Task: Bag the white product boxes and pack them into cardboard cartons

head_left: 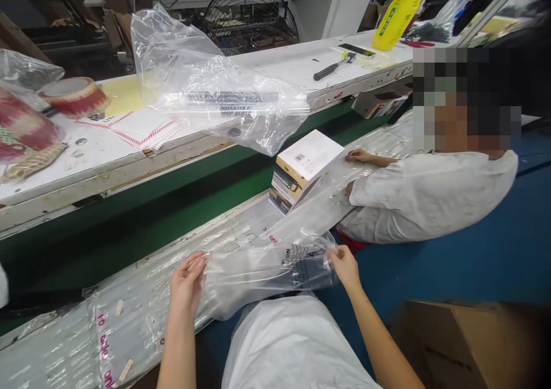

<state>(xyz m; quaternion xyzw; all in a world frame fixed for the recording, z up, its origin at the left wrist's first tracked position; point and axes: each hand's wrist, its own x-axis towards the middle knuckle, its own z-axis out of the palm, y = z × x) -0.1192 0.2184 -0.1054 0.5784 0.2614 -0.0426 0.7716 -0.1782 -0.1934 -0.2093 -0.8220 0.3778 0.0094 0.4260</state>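
A clear plastic bag (253, 271) with dark printed text is stretched between my two hands, just above my lap. My left hand (187, 280) pinches its left end. At the opposite end, my right hand (344, 263) grips the plastic between thumb and fingers. Beyond the bag, a white and tan printed box (307, 154) stands on the plastic-covered lower bench (232, 225), apart from both hands.
A co-worker in a white top (434, 197) sits at the right, one hand near the box. The upper shelf (297, 67) bears more clear bags (206, 85), a tape roll (75, 96), a hammer (333, 67) and a yellow bottle (396, 22). A cardboard carton (456, 343) stands lower right.
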